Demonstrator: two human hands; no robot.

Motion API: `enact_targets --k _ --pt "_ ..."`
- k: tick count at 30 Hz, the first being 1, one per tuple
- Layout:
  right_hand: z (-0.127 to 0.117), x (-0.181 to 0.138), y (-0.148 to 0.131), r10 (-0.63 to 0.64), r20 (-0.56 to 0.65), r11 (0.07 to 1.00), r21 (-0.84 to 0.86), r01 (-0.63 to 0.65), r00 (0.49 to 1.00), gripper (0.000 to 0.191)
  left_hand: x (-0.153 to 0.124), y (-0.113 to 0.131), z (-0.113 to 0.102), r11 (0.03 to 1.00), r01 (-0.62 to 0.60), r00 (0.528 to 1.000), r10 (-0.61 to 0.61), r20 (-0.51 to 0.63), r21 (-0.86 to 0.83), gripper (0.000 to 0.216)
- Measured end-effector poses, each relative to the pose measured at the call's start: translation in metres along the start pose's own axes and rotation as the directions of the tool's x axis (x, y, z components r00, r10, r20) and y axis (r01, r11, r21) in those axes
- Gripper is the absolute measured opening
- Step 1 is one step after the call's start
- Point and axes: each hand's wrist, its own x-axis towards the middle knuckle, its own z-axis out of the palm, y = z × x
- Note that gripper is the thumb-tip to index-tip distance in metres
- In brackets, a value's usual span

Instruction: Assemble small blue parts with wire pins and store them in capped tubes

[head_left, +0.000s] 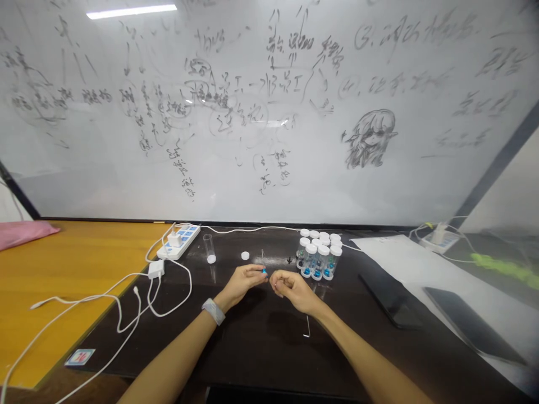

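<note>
My left hand (246, 279) pinches a small blue piece (264, 271) between thumb and fingertips. A thin metal wire (263, 256) stands up just behind the piece; whether it is joined to it I cannot tell. Close beside it, my right hand (291, 286) has its fingers curled together, and what they hold, if anything, is too small to name. Beyond the hands lies a white cap (245, 256), with a clear tube (209, 247) standing to its left. Right of my hands is a group of clear vials (310, 262) with white lids and blue pieces inside.
A power strip (179, 241) with a white adapter (156, 269) and loose cables is at the left. A bent metal rod (307, 326) lies under my right forearm. Two dark flat devices, one a black slab (389, 300), the other phone-like (471, 322), lie right. A whiteboard (269, 196) stands behind.
</note>
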Motion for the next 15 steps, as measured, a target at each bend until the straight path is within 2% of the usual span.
enact_targets --k 3,6,12,15 --pt "0.001 0.001 0.0 0.0 -0.001 0.999 0.052 0.0 1.0 0.043 -0.001 0.001 0.001 1.0 -0.004 1.0 0.004 0.015 -0.011 0.048" --pt "0.0 0.005 0.006 0.03 -0.052 0.999 0.019 -0.029 0.998 0.04 -0.001 0.002 0.001 1.0 0.001 1.0 0.0 0.027 -0.021 0.048" --pt "0.0 0.012 0.034 -0.04 -0.305 0.979 -0.2 -0.024 0.951 0.037 -0.003 0.003 0.006 0.997 0.047 0.998 -0.044 0.045 -0.06 0.049" --pt "0.003 0.012 0.039 -0.116 -0.377 0.937 -0.348 -0.024 0.919 0.034 -0.005 0.004 0.01 0.996 0.06 0.997 -0.057 0.051 -0.064 0.048"
